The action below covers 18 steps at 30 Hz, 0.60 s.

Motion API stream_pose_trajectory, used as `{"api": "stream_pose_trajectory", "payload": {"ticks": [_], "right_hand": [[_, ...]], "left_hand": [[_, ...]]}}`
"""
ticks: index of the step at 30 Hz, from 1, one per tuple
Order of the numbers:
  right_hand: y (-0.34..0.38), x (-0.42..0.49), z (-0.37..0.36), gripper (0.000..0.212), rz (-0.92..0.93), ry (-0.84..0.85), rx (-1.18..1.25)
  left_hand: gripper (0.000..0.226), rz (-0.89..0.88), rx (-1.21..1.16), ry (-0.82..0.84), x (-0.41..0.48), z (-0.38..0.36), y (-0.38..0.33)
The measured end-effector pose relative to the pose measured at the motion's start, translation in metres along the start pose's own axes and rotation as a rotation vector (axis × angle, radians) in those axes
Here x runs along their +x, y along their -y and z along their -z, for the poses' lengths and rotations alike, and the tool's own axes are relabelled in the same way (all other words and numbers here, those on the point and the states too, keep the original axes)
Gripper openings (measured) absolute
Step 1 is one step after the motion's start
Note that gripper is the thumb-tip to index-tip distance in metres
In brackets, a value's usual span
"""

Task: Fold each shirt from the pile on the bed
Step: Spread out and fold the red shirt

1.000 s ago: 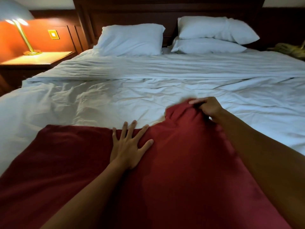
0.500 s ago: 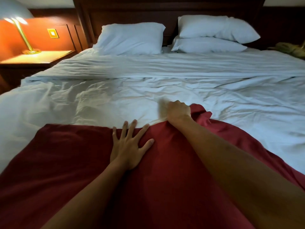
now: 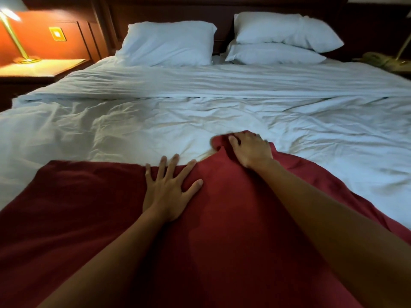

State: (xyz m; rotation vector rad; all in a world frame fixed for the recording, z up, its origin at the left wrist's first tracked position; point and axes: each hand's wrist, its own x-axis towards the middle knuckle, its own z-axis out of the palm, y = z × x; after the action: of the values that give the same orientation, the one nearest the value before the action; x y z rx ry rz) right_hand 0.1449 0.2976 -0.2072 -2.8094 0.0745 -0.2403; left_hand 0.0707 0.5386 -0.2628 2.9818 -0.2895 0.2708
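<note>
My left hand [image 3: 169, 192] lies flat, fingers spread, pressing the far edge of the red shirt [image 3: 89, 218], which is spread across the near part of the bed [image 3: 222, 112]. Just beyond and to its right, my right hand [image 3: 251, 150] clutches a bunched fold of the same cloth, drawn into a peak. The shirt is deep red, plain and mostly smooth.

No lettering, label, brand, number or sign can be read anywhere, neither on the red shirt [image 3: 222, 241], nor on the white bedding [image 3: 200, 112], nor on the lit wall plate [image 3: 57, 34] at upper left.
</note>
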Motion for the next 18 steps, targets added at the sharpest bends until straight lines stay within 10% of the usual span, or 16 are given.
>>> {"api": "stream_pose_trajectory", "payload": {"ticks": [6,18], "right_hand": [[-0.013,0.010,-0.009,0.040,-0.195,-0.265,0.082],[0.003,0.033,0.014,0.041,-0.152,-0.119,0.363]], "left_hand": [[0.077,0.002,0.008,-0.005,0.000,0.000,-0.001],[0.074,0.000,0.011,0.001,0.000,-0.002,0.002]]}}
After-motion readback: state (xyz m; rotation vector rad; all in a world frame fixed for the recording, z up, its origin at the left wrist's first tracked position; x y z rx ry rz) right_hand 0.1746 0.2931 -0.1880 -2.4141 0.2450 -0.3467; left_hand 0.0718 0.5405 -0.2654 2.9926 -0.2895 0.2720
